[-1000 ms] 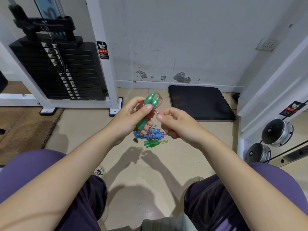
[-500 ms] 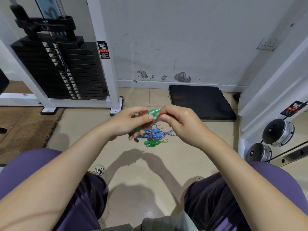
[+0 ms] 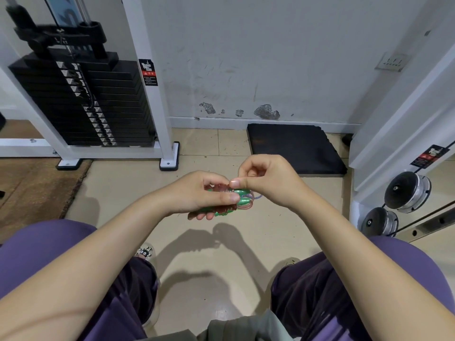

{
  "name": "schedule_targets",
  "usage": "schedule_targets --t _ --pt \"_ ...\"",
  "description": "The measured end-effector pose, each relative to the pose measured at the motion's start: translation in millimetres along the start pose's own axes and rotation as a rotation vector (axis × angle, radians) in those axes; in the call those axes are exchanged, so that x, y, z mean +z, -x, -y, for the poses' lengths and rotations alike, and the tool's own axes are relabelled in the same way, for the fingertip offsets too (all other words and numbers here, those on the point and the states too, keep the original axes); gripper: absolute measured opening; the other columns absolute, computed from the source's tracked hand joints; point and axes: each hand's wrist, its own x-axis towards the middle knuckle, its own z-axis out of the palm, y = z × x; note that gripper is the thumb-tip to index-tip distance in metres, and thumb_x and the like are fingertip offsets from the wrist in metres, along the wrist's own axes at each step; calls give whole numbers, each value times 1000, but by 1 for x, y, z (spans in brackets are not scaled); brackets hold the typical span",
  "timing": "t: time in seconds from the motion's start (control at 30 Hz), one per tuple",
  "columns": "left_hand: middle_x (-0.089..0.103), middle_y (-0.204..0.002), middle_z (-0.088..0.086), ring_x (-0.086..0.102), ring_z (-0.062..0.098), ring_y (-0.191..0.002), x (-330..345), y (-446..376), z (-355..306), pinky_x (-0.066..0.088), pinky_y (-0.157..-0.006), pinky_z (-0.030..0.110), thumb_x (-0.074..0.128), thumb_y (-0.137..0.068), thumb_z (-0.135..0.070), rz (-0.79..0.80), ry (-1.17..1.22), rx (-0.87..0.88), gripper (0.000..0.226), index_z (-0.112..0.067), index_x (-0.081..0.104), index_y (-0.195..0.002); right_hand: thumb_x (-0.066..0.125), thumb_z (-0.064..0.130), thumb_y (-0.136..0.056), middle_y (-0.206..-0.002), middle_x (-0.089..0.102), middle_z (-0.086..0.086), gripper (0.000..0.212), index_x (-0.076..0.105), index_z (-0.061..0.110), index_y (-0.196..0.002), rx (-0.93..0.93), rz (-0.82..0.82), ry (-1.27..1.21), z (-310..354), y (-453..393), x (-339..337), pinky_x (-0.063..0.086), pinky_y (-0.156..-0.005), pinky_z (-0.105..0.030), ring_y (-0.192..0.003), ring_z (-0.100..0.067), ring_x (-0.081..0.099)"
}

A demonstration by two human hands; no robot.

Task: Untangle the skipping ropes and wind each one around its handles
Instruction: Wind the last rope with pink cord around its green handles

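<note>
Black iron fills the upper left of the frame: a weight stack point(image 3: 81, 102) stands inside a white machine frame point(image 3: 150, 77) whose foot rests on the beige tiled floor point(image 3: 123, 193). A scuffed grey wall point(image 3: 258, 57) runs across the top, with a socket plate point(image 3: 391, 62) at the upper right. Against the base of the wall, right of centre, lies a black rubber mat point(image 3: 295, 148). A brown carpet point(image 3: 32, 190) covers the floor at the left edge, and chrome dumbbell ends point(image 3: 406, 191) sit on a rack at the right edge.

The person's forearms reach in from the lower corners over purple-clad knees, and both hands meet at the centre of the frame, above the floor.

The left hand point(image 3: 197, 195) grips a pair of green handles point(image 3: 236, 194) lying side by side and roughly level, its fingers curled under them and its thumb pressed on top. A translucent reddish rope point(image 3: 222, 188) is wound in coils around the handles, and a small loop of it sticks out past their right-hand ends.

The right hand point(image 3: 268, 178) sits just above and right of the handles, touching the left thumb. Its fingers are curled, and thumb and forefinger are pressed together at the coils; whether they pinch the rope itself cannot be told.

A short bit of blue-and-white cord point(image 3: 257, 196) shows under the right hand, its resting place hidden.
</note>
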Motion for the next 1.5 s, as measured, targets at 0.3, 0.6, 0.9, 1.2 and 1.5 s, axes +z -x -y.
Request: schedule_targets --t 0.3,0.6,0.9,1.2,1.5 --pt "62 -56 -8 52 9 -46 3 1 1 40 -43 24 68 -90 -16 -82 -145 51 5 -14 64 -89 80 22 -80 -62 44 -3 33 52 10 -67 5 50 -70 -4 -1 8 31 -52 -21 -59 -13 38" --pt "63 -64 2 53 33 -54 -5 -3 7 42 -45 28 60 -86 -28 -217 125 210 41 -41 60 -125 69 54 -78 -65 57 7 56 57 6 -103 90 193 -320 -1 3 8 33 -52 -22 -53 -12 44" --pt "59 -68 17 52 26 -54 -13 -7 7 44 -47 28 56 -100 -25 -383 287 153 17 -25 61 -116 63 2 -92 -77 65 -9 23 48 10 -108 74 132 -337 -3 3 6 42 -50 -27 -48 -20 51" --pt "68 -95 16 66 33 -58 -17 -9 11 52 -49 33 57 -98 -27 -456 313 62 18 -14 56 -111 66 13 -92 -72 73 -10 9 61 6 -87 162 65 -175 -6 1 6 42 -49 -23 -50 -25 56" --pt "69 -94 19 59 29 -54 -12 -10 12 47 -42 29 58 -98 -25 -400 282 41 16 -14 60 -110 61 10 -94 -85 67 -17 9 58 3 -90 214 -29 -410 2 3 1 50 -56 -31 -60 -23 61"
